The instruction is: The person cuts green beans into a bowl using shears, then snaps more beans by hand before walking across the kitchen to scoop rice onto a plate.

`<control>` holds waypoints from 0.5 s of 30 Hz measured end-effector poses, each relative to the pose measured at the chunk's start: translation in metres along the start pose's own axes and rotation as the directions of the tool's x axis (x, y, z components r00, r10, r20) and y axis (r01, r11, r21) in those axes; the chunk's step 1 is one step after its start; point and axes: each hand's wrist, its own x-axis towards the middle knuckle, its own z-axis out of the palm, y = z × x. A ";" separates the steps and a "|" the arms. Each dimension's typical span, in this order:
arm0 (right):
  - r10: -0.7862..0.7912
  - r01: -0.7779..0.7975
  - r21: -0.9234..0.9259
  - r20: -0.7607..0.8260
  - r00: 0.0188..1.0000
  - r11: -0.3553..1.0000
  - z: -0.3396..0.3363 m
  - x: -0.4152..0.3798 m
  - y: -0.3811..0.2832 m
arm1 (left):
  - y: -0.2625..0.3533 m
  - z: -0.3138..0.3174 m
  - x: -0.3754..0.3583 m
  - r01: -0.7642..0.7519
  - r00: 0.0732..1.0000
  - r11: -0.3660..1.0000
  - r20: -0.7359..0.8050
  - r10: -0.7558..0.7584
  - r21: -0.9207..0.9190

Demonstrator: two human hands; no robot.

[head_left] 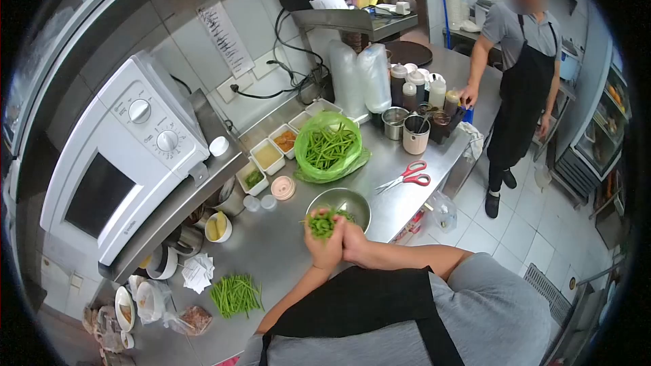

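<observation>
Close together over the near rim of a metal bowl [361, 222], both my hands are closed around a bunch of green beans [322, 223]. My left hand [323, 249] cups it from the left, while my right hand [352, 240] presses against it from the right. Some green pieces show inside the bowl. Beyond it, a green plastic bag [307, 169] holds long green beans [328, 146]. Red-handled scissors [409, 175] lie to the right of the bowl. A pile of green beans [235, 295] rests on the steel counter to the left of my forearms.
Small food containers [268, 155] line the wall side. Sauce bottles [399, 85] and a pink cup [416, 137] stand at the far end. A white microwave [129, 156] sits on a raised shelf. A person in a black apron [525, 95] stands beyond the counter's right side.
</observation>
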 end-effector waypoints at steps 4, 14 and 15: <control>0.050 -0.168 0.201 0.489 0.871 0.965 -0.042 0.014 -0.015 | -0.004 0.009 -0.017 -0.020 0.989 0.996 0.145 0.033 -0.090; 0.085 -0.087 0.070 0.034 0.996 0.994 -0.003 -0.031 -0.023 | -0.024 0.001 -0.008 0.060 0.996 0.998 0.064 -0.061 0.014; 0.062 -0.062 0.021 0.018 0.998 0.998 -0.004 -0.031 -0.022 | -0.027 0.002 -0.011 0.088 0.995 0.994 0.061 -0.084 -0.064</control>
